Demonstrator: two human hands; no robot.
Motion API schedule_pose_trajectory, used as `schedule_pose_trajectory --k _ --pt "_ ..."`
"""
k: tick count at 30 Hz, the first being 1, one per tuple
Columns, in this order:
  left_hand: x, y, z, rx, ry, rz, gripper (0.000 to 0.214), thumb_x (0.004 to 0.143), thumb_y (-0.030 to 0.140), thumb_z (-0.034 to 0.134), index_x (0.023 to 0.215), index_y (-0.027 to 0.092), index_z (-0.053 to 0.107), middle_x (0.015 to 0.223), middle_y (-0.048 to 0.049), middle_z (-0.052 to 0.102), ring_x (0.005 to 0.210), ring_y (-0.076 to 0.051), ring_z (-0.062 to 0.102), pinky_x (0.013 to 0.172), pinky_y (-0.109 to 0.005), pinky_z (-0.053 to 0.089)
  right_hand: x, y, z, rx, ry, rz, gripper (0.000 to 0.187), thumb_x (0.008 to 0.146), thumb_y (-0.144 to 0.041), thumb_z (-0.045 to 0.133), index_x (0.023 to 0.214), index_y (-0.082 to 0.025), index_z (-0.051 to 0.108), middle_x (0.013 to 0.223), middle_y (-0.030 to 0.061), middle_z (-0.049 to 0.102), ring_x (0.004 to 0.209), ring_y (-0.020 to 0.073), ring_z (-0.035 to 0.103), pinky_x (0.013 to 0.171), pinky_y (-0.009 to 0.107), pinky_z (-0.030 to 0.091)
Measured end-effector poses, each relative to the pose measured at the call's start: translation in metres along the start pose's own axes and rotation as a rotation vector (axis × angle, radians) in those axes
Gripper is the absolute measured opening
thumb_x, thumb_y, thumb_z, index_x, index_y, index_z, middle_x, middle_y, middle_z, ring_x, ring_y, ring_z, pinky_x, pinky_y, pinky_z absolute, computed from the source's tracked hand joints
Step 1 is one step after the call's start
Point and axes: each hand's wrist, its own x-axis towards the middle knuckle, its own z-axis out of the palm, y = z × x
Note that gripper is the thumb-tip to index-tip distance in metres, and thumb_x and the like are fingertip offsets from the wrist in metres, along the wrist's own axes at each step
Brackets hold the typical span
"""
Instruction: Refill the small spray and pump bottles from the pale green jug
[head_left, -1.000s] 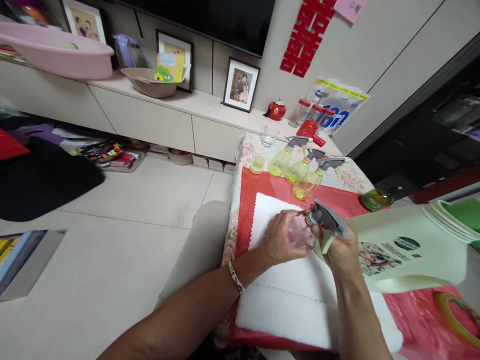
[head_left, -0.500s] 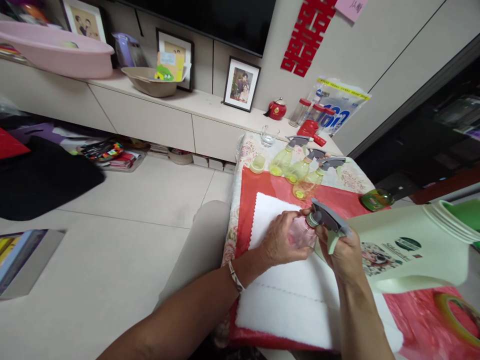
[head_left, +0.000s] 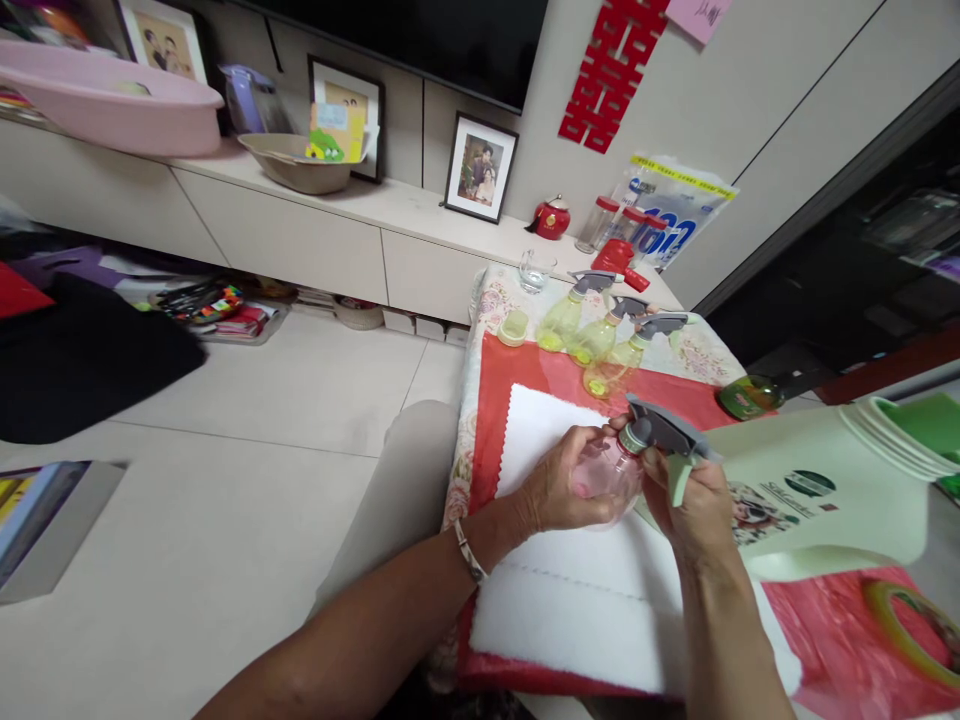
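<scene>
A clear pink spray bottle with a grey trigger head is held over a white cloth. My left hand wraps round its body from the left. At the neck and trigger head, my right hand is closed from the right, with some fingers hidden behind the head. Beyond my hands, three yellow spray bottles with grey heads stand on the table. To the right of my right hand lies a large pale green jug, its wide mouth pointing right.
Red sheeting covers part of the flowered tablecloth. Nearby are a yellowish cup, a glass mug, a dark green bottle and a tape roll. A low cabinet runs along the wall.
The spray bottle has turned slightly in my hands, and its head has shifted a little to the right. My right hand has moved slightly right with it.
</scene>
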Motion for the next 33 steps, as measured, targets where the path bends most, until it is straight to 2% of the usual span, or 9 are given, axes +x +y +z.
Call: schedule_pose_trajectory --k 4,9,11,13,18,21,26,30,33 --pt "0.001 0.001 -0.007 -0.122 -0.123 -0.121 0.072 0.068 0.023 0.082 0.133 0.022 0.052 0.138 -0.0126 0.060 0.124 -0.031 0.060 0.107 -0.046 0.049 0.000 -0.011 0.008 0.003 0.002 -0.008 0.033 0.074 -0.041 0.085 0.095 -0.019 0.072 0.094 0.0081 0.066 0.106 0.0253 0.062 0.102 0.043 0.051" --pt "-0.002 0.008 -0.014 -0.285 -0.247 -0.211 0.063 0.075 0.038 0.078 0.129 0.021 0.052 0.133 -0.0133 0.059 0.123 -0.033 0.058 0.105 -0.049 0.048 0.002 -0.021 0.017 -0.018 0.022 -0.014 0.039 0.071 -0.046 0.086 0.094 -0.018 0.071 0.100 0.0097 0.065 0.109 0.0268 0.062 0.102 0.043 0.051" --pt "-0.004 0.006 -0.015 -0.275 -0.227 -0.220 0.069 0.076 0.040 0.077 0.135 0.023 0.046 0.138 -0.0133 0.053 0.129 -0.033 0.054 0.107 -0.049 0.046 0.003 -0.023 0.018 -0.022 0.056 -0.029 0.041 0.070 -0.046 0.088 0.094 -0.018 0.071 0.101 0.0099 0.065 0.108 0.0264 0.062 0.101 0.042 0.052" --pt "-0.006 0.001 -0.013 -0.187 -0.138 -0.198 0.078 0.074 0.042 0.080 0.139 0.024 0.039 0.142 -0.0142 0.047 0.134 -0.034 0.048 0.110 -0.051 0.043 0.005 -0.024 0.018 -0.022 0.102 -0.050 0.043 0.069 -0.045 0.089 0.095 -0.017 0.070 0.101 0.0097 0.065 0.107 0.0256 0.062 0.100 0.042 0.052" --pt "-0.007 -0.010 -0.005 -0.010 -0.002 -0.080 0.108 0.053 0.046 0.094 0.139 0.024 0.034 0.139 -0.0150 0.043 0.130 -0.038 0.048 0.111 -0.056 0.041 0.008 -0.021 0.021 -0.013 0.216 -0.095 0.041 0.074 -0.044 0.086 0.098 -0.016 0.068 0.104 0.0086 0.065 0.103 0.0222 0.064 0.097 0.040 0.054" --pt "-0.006 -0.011 -0.002 0.049 0.016 -0.048 0.097 0.053 0.035 0.094 0.134 0.025 0.041 0.133 -0.0128 0.046 0.125 -0.036 0.052 0.107 -0.052 0.047 0.008 -0.020 0.022 -0.011 0.231 -0.092 0.038 0.075 -0.041 0.086 0.097 -0.016 0.068 0.104 0.0085 0.065 0.100 0.0210 0.064 0.095 0.038 0.054" --pt "-0.007 -0.005 -0.003 -0.014 -0.063 -0.078 0.084 0.057 0.028 0.090 0.129 0.023 0.048 0.127 -0.0113 0.054 0.116 -0.031 0.060 0.101 -0.048 0.052 0.012 -0.031 0.018 0.001 0.214 -0.107 0.039 0.071 -0.040 0.088 0.090 -0.016 0.066 0.099 0.0079 0.065 0.102 0.0227 0.064 0.092 0.038 0.056" --pt "-0.009 -0.003 -0.004 -0.045 -0.152 -0.163 0.095 0.054 0.030 0.092 0.136 0.021 0.044 0.133 -0.0144 0.053 0.121 -0.033 0.058 0.102 -0.049 0.051 0.019 -0.047 0.015 0.017 0.207 -0.127 0.038 0.070 -0.037 0.089 0.089 -0.016 0.065 0.101 0.0073 0.064 0.096 0.0207 0.065 0.089 0.036 0.057" --pt "-0.009 -0.009 -0.004 0.007 -0.203 -0.118 0.101 0.049 0.027 0.095 0.137 0.022 0.046 0.134 -0.0136 0.050 0.124 -0.034 0.055 0.105 -0.049 0.050 0.026 -0.060 0.013 0.026 0.207 -0.143 0.037 0.070 -0.035 0.090 0.092 -0.016 0.065 0.107 0.0070 0.064 0.085 0.0178 0.066 0.083 0.036 0.059"
